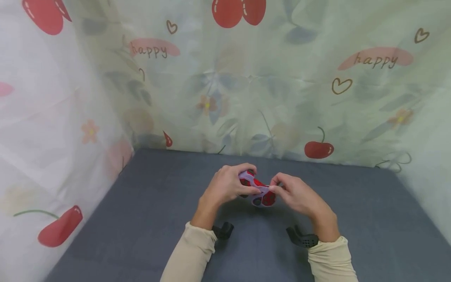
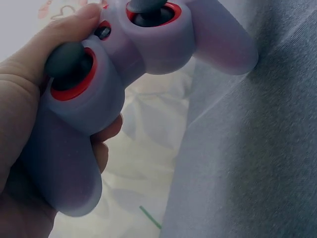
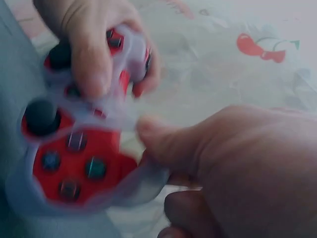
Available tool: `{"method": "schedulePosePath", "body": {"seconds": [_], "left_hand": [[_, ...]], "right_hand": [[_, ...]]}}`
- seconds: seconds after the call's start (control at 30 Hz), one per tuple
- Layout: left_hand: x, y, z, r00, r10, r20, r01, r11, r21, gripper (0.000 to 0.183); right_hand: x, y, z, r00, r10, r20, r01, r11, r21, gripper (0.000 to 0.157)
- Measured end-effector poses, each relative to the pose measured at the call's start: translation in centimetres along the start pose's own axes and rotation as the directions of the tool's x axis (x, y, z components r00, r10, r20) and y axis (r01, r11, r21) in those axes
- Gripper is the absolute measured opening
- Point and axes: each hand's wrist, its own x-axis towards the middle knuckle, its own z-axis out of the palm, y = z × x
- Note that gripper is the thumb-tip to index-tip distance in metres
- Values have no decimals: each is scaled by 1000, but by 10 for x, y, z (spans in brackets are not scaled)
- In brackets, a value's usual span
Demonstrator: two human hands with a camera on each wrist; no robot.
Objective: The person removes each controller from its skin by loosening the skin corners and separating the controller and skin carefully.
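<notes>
A red game controller [image 1: 268, 199] with dark thumbsticks and buttons is held up above the table. It sits in a translucent, pale lavender silicone cover [image 2: 64, 158], which wraps its handles. My left hand [image 1: 227, 184] grips the controller at one end; in the right wrist view its thumb [image 3: 94, 74] presses on the controller's front. With thumb and fingers my right hand [image 1: 297, 194] pinches the edge of the cover at the other end. In the right wrist view the cover's edge [image 3: 124, 118] stands away from the red shell near that pinch. Fingers behind the controller are partly hidden.
Below both hands spreads a dark grey tabletop [image 1: 158, 219]. Patterned cloth [image 1: 246, 98] with cherries and hearts hangs behind it and at the sides. Black wrist mounts, one on the left [image 1: 223, 231] and one on the right [image 1: 302, 237], jut inward from the wrists.
</notes>
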Motion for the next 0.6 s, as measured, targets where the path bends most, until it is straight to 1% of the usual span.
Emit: {"method": "schedulePosePath", "body": {"seconds": [0.1,0.23,0.33,0.47,0.6], "left_hand": [[-2,-3,-3,999,34,-4,-34,999,4,44],[-2,-7,-4,997,76,-10,-76,997,17,42],[-3,-9,-5,994,103,-34,-103,995,16,40],[-5,-9,-9,990,122,-69,-122,993,2,39],[-7,-9,-15,986,130,-103,-136,990,-48,39]], "right_hand": [[1,3,2,1000,0,-15,-1,1000,-7,7],[1,9,4,1000,-12,-12,12,999,29,8],[1,13,4,1000,-13,-24,14,999,45,9],[0,16,3,999,-30,-38,32,998,59,9],[1,15,2,998,-48,-46,52,995,81,10]]}}
